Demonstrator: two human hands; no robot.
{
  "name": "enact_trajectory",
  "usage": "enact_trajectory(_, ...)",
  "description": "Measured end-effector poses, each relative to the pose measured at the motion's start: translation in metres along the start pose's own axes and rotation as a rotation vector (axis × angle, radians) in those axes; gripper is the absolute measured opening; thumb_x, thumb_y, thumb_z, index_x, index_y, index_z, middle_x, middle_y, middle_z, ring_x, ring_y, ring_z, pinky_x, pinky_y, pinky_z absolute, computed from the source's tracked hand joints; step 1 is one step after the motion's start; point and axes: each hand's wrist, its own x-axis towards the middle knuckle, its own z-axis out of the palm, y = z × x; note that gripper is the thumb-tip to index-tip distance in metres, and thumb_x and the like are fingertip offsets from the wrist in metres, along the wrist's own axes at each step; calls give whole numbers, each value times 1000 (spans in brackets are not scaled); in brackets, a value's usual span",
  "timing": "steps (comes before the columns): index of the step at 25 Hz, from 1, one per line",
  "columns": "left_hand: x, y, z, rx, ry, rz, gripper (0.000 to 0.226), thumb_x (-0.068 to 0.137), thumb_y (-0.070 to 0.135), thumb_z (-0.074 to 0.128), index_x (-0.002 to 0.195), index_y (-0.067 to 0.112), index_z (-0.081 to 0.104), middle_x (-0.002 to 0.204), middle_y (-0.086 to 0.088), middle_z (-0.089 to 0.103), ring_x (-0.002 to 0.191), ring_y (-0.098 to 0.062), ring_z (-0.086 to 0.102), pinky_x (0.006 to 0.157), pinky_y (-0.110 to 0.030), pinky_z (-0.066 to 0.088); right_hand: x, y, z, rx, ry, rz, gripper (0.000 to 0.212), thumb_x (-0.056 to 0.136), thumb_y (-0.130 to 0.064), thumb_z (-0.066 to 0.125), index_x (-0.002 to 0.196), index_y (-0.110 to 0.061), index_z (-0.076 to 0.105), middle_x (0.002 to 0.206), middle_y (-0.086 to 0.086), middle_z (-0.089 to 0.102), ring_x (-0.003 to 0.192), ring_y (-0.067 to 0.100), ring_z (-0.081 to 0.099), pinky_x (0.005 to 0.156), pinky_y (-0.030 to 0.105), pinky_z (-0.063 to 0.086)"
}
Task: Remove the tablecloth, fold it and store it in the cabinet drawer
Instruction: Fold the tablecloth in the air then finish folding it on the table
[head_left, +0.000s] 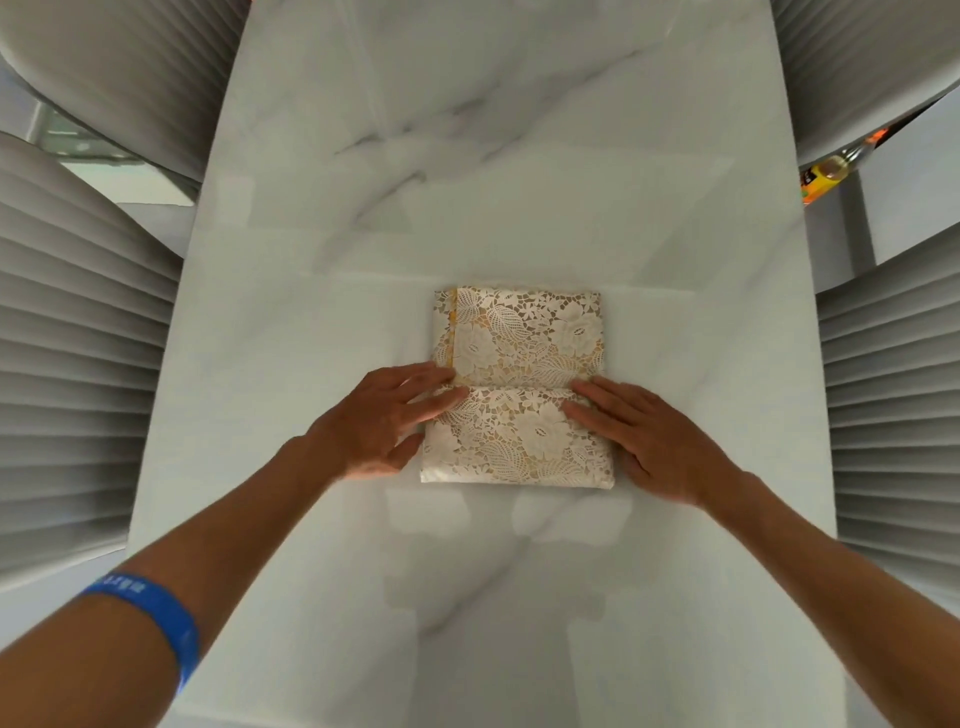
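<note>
Forearms reach over the white marble counter (311, 597), a blue wristband (156, 618) on the left. Left hand (379, 421) and right hand (644, 441), fingers spread flat, press the folded cream lace tablecloth (519, 384) lying mid-counter. Grey ribbed chairs (67, 364) flank both sides.

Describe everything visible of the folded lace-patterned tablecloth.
The cream lace-patterned tablecloth, floral over a yellowish backing, lies flat on the white marble-look table as a compact folded rectangle. A fold edge crosses its middle. The left hand and right hand press flat on its sides.
</note>
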Motion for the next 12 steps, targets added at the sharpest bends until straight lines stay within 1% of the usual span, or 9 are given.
enact_trajectory(2, 3, -10, -1, 3, -80, 9, 81, 86, 37, 65, 151, 40, 17, 159, 5, 26, 144, -23, 27, 110, -48, 33, 2, 8, -3, -24, -81, -34, 72, 94, -31, 49, 156, -28, 13, 164, 3, 17, 149, 21, 22, 114, 44, 34)
enact_trajectory(4, 11, -24, -3, 42, -185, 17, 96, 78, 62, 63, 150, 49, 1, 163, 11, 10, 143, -22, 19, 112, -46, 26, 2, 14, -2, -30, -80, -52, 77, 91, -43, 53, 156, -27, 14, 164, 3, 18, 148, 21, 25, 113, 42, 36)
enact_trajectory(5, 13, -27, -3, 66, -202, 15, 103, 72, 72, 61, 150, 49, -2, 163, 13, 4, 141, -21, 18, 111, -44, 24, 1, 16, -1, -24, -58, -52, 79, 89, -46, 55, 155, -25, 17, 163, 3, 20, 148, 20, 26, 112, 41, 36)
enact_trajectory(6, 13, -26, -2, 70, -184, 16, 107, 67, 77, 61, 151, 47, 1, 163, 15, 3, 139, -20, 19, 109, -43, 24, 1, 15, 1, -17, -29, -47, 80, 87, -48, 57, 155, -23, 22, 162, 3, 23, 147, 20, 28, 112, 40, 35)
enact_trajectory(7, 13, -22, -1, 56, -136, 18, 107, 66, 77, 62, 151, 45, 7, 162, 16, 7, 137, -19, 23, 107, -42, 26, 2, 11, 3, -5, 7, -36, 80, 86, -49, 59, 153, -20, 28, 161, 4, 27, 146, 21, 31, 111, 40, 36)
enact_trajectory(9, 12, -13, 5, -47, -10, -14, 95, 70, 65, 70, 150, 40, 25, 159, 14, 23, 132, -20, 34, 103, -44, 32, 6, 0, 6, 86, 114, 31, 76, 84, -52, 59, 146, -13, 41, 154, 7, 39, 140, 23, 40, 108, 43, 39)
enact_trajectory(10, 13, -8, 8, -150, 57, -53, 86, 72, 56, 75, 147, 36, 36, 155, 12, 33, 128, -22, 40, 101, -47, 35, 8, -6, 6, 201, 184, 95, 73, 83, -53, 59, 141, -11, 48, 148, 8, 48, 135, 24, 47, 105, 45, 42)
enact_trajectory(11, 16, -5, 9, -307, 112, -128, 75, 73, 46, 79, 140, 31, 49, 149, 9, 44, 123, -24, 46, 99, -49, 39, 12, -12, 4, 362, 259, 183, 67, 83, -52, 60, 135, -11, 54, 139, 7, 57, 127, 23, 55, 101, 45, 45)
enact_trajectory(12, 22, -1, 9, -495, 166, -250, 61, 74, 41, 79, 130, 28, 60, 140, 4, 56, 117, -23, 53, 96, -49, 43, 17, -15, 0, 550, 326, 297, 59, 82, -49, 63, 128, -14, 59, 128, 5, 65, 118, 19, 60, 97, 42, 48)
